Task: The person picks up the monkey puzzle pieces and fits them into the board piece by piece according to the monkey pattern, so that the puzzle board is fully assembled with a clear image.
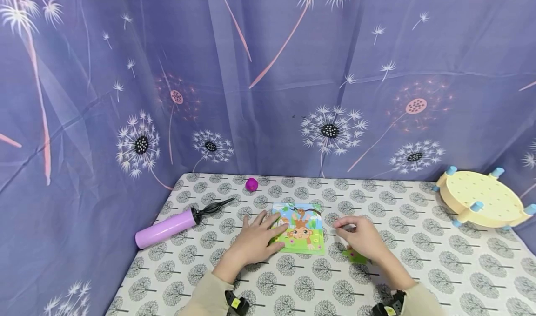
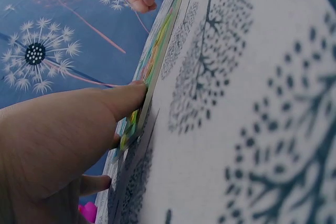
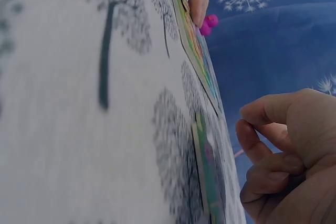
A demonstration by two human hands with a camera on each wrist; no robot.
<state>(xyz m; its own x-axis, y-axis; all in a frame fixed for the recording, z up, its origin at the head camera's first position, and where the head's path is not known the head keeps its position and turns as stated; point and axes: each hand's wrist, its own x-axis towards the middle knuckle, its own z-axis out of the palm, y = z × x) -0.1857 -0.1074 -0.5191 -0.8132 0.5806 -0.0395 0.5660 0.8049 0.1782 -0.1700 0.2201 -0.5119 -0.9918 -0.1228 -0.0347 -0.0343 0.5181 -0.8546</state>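
Observation:
A monkey picture puzzle (image 1: 302,241) lies flat on the tree-print cloth, and a darker gap or patch shows near its left side. My left hand (image 1: 257,241) rests on its left part with the fingers spread; in the left wrist view the thumb (image 2: 128,98) touches the puzzle's edge. To the right, my right hand (image 1: 363,237) hovers above the cloth. Its thumb and forefinger are near each other with nothing visible between them, as the right wrist view (image 3: 283,145) also shows. Below that hand lies a loose green puzzle piece (image 1: 355,256), partly covered by it.
A purple hand pump (image 1: 165,231) with a black nozzle lies at the left. Behind the puzzle sits a small magenta toy (image 1: 251,184). A pale yellow round stand with blue-tipped legs (image 1: 481,197) lies at the far right. A blue dandelion-print curtain (image 1: 268,134) borders the table.

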